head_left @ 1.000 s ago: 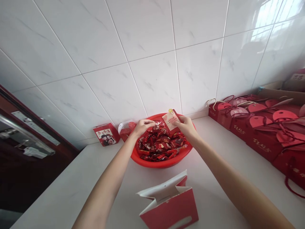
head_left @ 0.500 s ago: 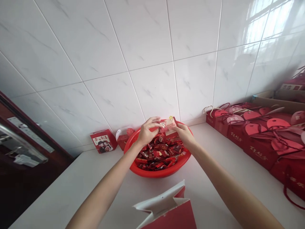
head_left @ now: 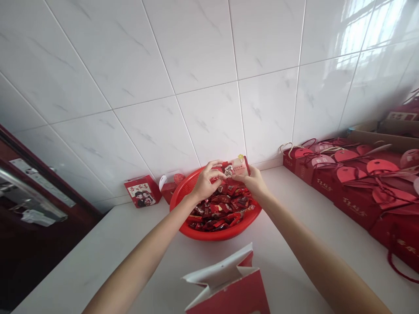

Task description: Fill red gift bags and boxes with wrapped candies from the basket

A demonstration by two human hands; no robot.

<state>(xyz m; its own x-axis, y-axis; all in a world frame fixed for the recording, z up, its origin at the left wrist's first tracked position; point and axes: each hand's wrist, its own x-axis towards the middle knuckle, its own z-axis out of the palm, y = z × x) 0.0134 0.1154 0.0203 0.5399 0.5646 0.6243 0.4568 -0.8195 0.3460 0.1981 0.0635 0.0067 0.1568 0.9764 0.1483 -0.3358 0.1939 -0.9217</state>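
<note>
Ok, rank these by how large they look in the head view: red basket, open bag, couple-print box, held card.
1. Red basket and open bag: unsure which; the latter is nearer and cut off.
2. Couple-print box
3. Held card

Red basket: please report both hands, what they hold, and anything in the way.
Right hand gripping card over basket. Left hand at small red packet by card, grip unclear. Open paper bag nearer the person, nothing seen blocking hands.
</note>
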